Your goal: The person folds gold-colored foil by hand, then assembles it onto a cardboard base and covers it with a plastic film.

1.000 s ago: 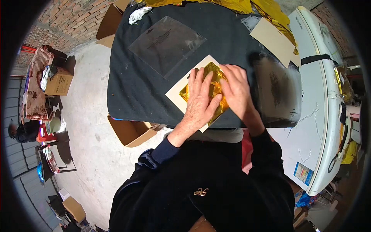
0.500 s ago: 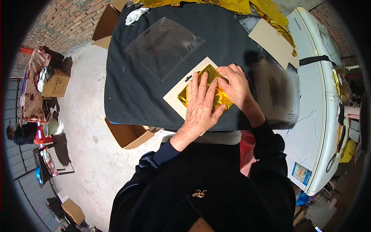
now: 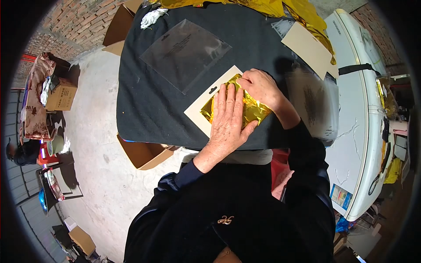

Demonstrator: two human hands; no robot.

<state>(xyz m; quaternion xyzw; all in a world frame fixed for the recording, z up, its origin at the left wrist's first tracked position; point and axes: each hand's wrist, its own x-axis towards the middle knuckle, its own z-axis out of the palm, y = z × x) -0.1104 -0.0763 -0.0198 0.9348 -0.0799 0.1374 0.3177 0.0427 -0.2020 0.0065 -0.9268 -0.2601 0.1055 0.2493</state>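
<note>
A cream card with a black-edged hanging slot lies tilted on the black tablecloth, and a crinkled gold foil sheet covers most of it. My left hand rests flat on the foil, its fingers stretched toward the far edge. At the upper right edge of the foil, the fingers of my right hand are curled with the thumb bent in, apparently pinching the foil; the fingertips are partly hidden. Left of the card, a clear plastic bag with dark print is spread on the cloth.
On the right side of the table lie a stack of clear bags and cream cards. More gold foil and a white cloth are at the back. A white chest freezer adjoins the right; an open cardboard box stands below.
My right hand has moved slightly up and away from my left, with its fingers curled more tightly. More foil shows between the hands. My left hand stays flat, with its fingers closer together.
</note>
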